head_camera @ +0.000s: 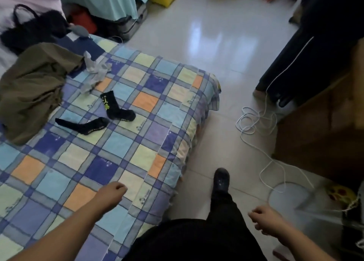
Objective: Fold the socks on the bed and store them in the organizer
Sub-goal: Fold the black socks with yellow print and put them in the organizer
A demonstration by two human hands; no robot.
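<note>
Two black socks lie apart on the checked bedspread [122, 142]. One sock [118, 109] has yellow-green markings on its leg; the other sock [82, 125] lies flat to its left. A crumpled grey sock or cloth [96, 69] sits further back. My left hand [112, 193] hovers over the near part of the bed, fingers loosely curled, holding nothing. My right hand [267, 221] hangs over the floor beside the bed, fingers loosely curled and empty. No organizer is visible.
An olive garment [33, 89] and a black fluffy bag [33, 30] lie at the bed's left. A white cable [256, 123] coils on the tiled floor. A wooden cabinet [325, 126] stands right, with dark trousers [315, 44] hanging above. My foot [221, 180] is on the floor.
</note>
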